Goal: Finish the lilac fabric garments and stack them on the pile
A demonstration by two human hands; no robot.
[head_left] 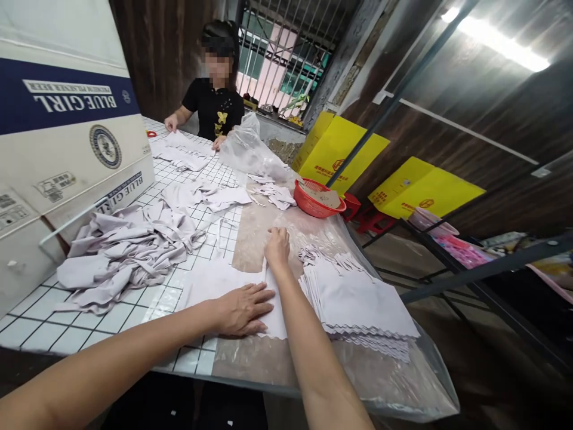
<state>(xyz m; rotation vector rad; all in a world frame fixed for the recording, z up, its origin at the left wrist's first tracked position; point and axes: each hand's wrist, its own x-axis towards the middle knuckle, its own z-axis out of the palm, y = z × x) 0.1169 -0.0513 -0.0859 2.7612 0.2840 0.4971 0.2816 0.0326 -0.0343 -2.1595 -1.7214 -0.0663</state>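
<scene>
A pale lilac fabric piece lies spread on the table in front of me. My left hand rests flat on its right part, fingers extended. Just beyond, my right hand is closed with bent fingers at the upper end of a narrow strip of this piece; its fingertips are partly hidden. To the right of my right forearm is a layered stack of similar fabric pieces with wavy edges. A loose heap of lilac fabric sits to the left.
A large carton stands at the left. Across the table, another person handles fabric. A clear plastic bag and red basket sit toward the far right edge. A metal bar crosses the right side.
</scene>
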